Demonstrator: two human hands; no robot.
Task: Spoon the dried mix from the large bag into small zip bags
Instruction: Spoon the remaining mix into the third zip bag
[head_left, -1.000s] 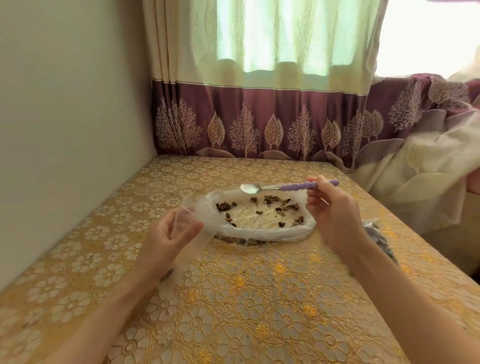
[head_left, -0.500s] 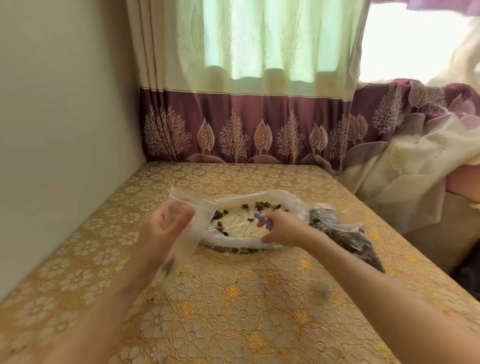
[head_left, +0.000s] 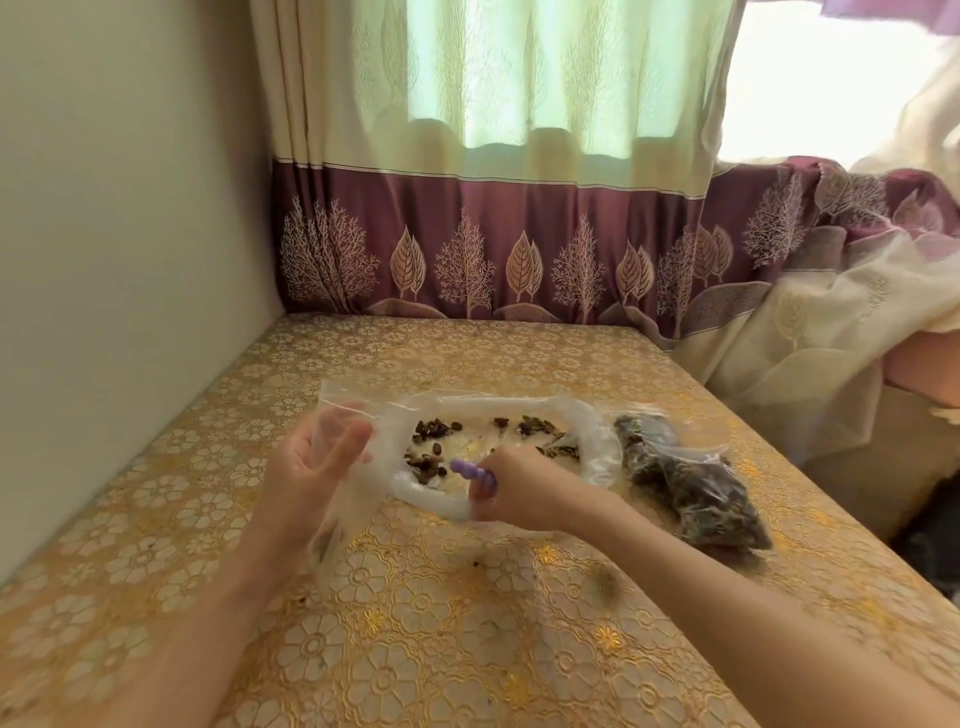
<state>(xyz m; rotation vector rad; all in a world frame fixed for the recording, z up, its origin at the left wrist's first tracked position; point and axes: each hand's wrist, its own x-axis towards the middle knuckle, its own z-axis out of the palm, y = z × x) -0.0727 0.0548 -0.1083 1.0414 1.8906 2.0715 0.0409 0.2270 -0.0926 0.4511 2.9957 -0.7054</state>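
dark dried mix (head_left: 434, 428) scattered thin inside rolled-open large bag (head_left: 597, 447)

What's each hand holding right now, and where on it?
Left hand holds an empty small zip bag near its open top. Right hand grips the spoon by its purple handle; the bowl end is hidden.

glossy gold floral tablecloth (head_left: 415, 649); clear thin plastic small zip bag (head_left: 337, 415); ridged purple plastic spoon handle (head_left: 475, 474); satiny curtain (head_left: 493, 249) at 12 o'clock.
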